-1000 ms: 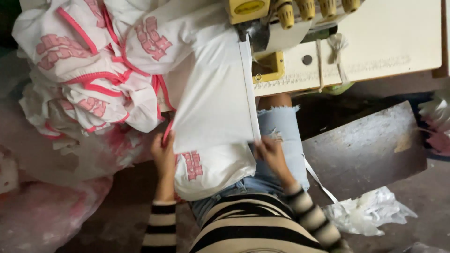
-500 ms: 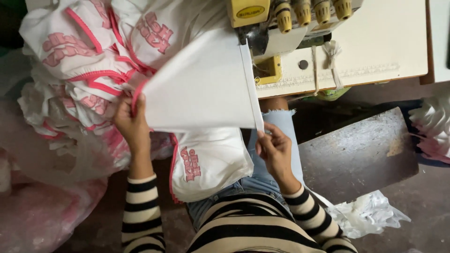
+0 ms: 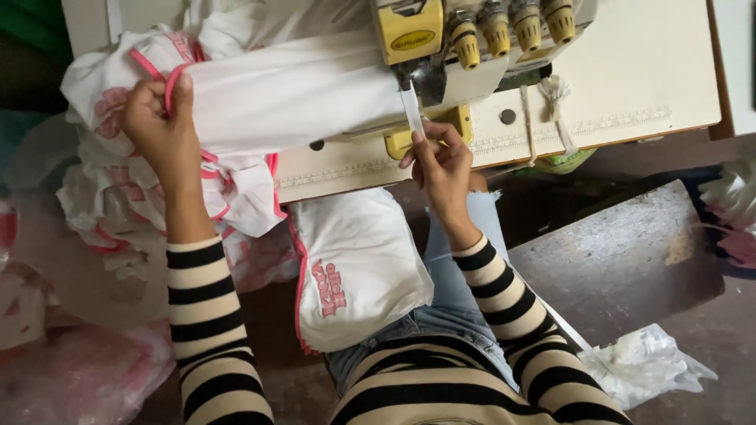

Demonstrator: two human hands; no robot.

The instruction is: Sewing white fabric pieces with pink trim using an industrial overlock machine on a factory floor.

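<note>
Since the earlier views the white garment [image 3: 299, 98] has been lifted off the lap and stretched across the sewing machine [image 3: 472, 47], so the work is judged to be at the feeding stage. Its pink-trimmed edge is clenched in the left hand [image 3: 161, 130] at nine o'clock. A narrow white tape [image 3: 411, 110] is pinched by the right hand [image 3: 441, 165] just below the machine head, at twelve o'clock. The cloth is soft, matte knit; the machine is hard, with yellow knobs. A printed white piece [image 3: 354, 267] lies on the lap.

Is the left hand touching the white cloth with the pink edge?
Touching. The head view shows the left hand gripping the white cloth, fingers curled over its pink edge.
</note>
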